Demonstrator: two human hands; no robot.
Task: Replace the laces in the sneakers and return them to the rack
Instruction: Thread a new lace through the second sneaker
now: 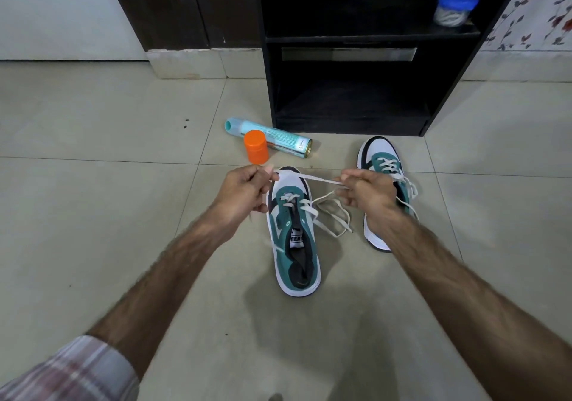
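Two hands, left hand (244,191) and right hand (366,191), pinch a white lace (309,178) taut above the half-laced sneaker (295,239) at frame centre, likely evening its ends; the second sneaker (382,165) waits right, near the rack (349,91).

Reads "PUMA", white on black, upside down, on tongue label (297,239) of near sneaker (295,236); spray-can (272,137) print at 12 o'clock illegible.

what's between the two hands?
Head view: a taut white lace spans from left hand to right hand, above the near sneaker's toe.
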